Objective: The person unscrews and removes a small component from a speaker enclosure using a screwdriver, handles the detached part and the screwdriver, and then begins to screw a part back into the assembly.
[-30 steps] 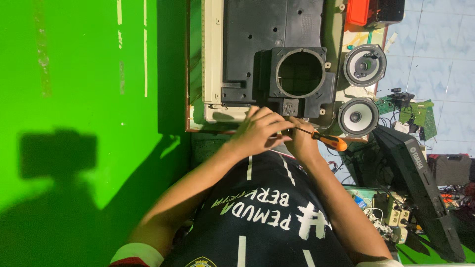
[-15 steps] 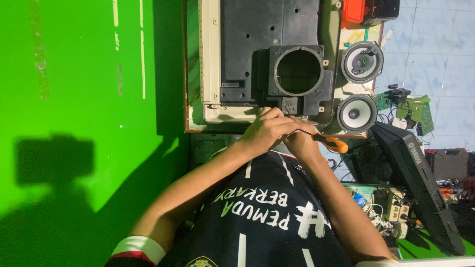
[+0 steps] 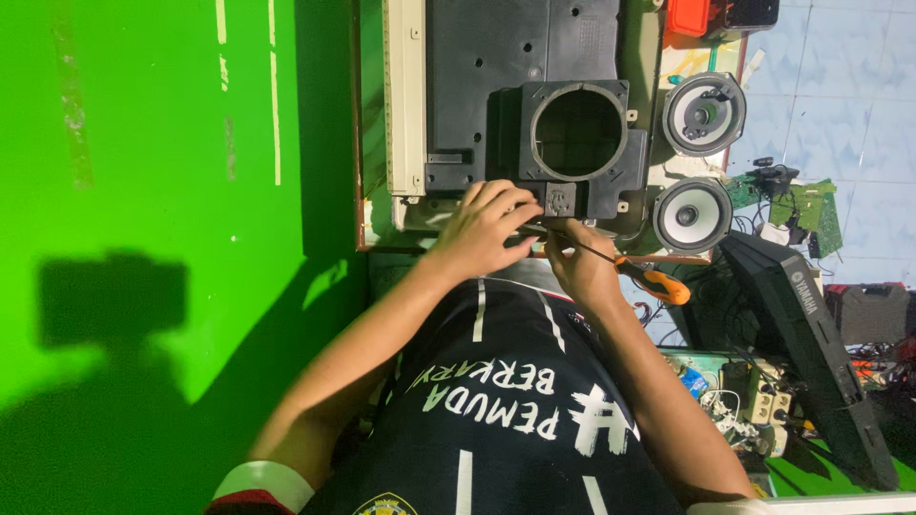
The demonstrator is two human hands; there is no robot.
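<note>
A bright green wall fills one side of the view, and a pale tiled floor shows on the other, with a wooden workbench between them. On the bench lies a dark plastic panel, and on it sits a black speaker housing with a large round opening. Two round speakers lie just beside the housing. The left hand is curled, its fingers pressing on the near edge of the housing by a small square fitting. The right hand is closed around an orange-handled screwdriver, whose thin shaft reaches toward that fitting. A black keyboard leans near the bench, with green circuit boards and tangled wires on the floor beyond.
</note>
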